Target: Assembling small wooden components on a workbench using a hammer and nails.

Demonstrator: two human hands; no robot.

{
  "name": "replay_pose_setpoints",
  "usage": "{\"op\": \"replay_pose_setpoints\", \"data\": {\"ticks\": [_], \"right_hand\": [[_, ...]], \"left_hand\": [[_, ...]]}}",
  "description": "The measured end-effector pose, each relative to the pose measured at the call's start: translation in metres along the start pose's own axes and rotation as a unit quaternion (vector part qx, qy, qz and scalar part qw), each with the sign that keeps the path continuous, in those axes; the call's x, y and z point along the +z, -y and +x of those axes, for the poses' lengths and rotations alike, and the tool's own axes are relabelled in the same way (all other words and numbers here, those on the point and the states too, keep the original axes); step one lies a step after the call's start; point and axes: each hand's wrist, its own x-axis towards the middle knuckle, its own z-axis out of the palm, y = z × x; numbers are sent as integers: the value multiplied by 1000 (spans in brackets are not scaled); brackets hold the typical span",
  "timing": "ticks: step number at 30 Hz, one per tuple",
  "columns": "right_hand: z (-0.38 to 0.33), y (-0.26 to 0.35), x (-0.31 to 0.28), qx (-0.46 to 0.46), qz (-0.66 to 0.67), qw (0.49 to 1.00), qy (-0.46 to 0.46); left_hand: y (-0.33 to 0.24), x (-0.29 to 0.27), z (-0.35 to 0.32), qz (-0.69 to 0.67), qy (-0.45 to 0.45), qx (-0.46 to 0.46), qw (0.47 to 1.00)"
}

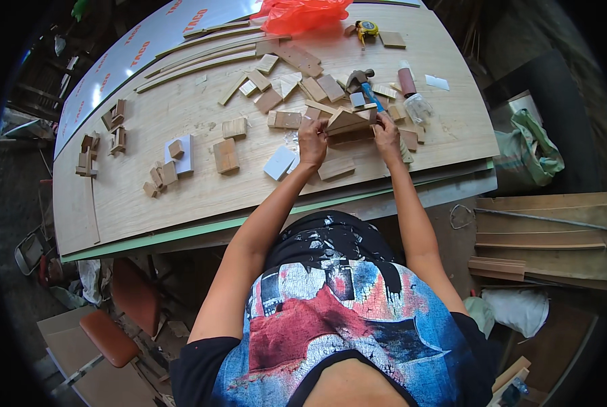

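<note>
Your left hand (pixel 312 141) and right hand (pixel 387 130) each pinch one end of a small wooden assembly (pixel 347 125), a peaked piece over flat blocks, held just above the plywood tabletop (pixel 181 190). Fingers are closed on the wood; the underside of the assembly and its joints are hidden by your fingers, and the number of pieces in it cannot be made out.

Just below your hands lies one flat wood block (pixel 335 168). Beside your left hand lies one white square card (pixel 279 163). Farther left sit one stacked wood block (pixel 225 156) and one white card carrying a small block (pixel 181 153).

Just beyond your right hand lies one hammer with a blue handle (pixel 365 87), partly covered by offcuts. To its right stand one brown cylinder with a white cap (pixel 406 79) and one clear plastic container (pixel 419 107), contents unreadable. Loose wood offcuts (pixel 297 85) beyond both hands overlap too much to count.

At the far edge: one yellow tape measure (pixel 367 28), one orange plastic bag (pixel 302 13) cut off by the frame, and several long curved wood strips (pixel 202 57). Far left, a white panel with repeated red lettering (pixel 127 57).
</note>
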Motion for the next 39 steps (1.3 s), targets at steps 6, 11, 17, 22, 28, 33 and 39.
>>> {"op": "replay_pose_setpoints", "data": {"ticks": [6,11,17,22,28,33,39], "right_hand": [[-10,1,0,-29,5,999,-28],[-9,-4,0,9,57,998,-27],[-5,-13,0,41,51,998,-1],[-8,-11,0,-18,-65,997,-41],[-1,-4,7,13,-8,997,-72],[5,-3,6,20,-127,990,-52],[0,3,5,3,-86,995,-49]], "left_hand": [[-1,3,-1,-3,3,-13,1000],[9,9,-3,-42,7,-54,998],[11,5,-6,-116,1,-115,986],[3,1,0,-62,23,-143,988],[13,6,15,10,41,-191,981],[11,10,20,70,69,-166,981],[16,10,15,5,25,-164,986]]}}
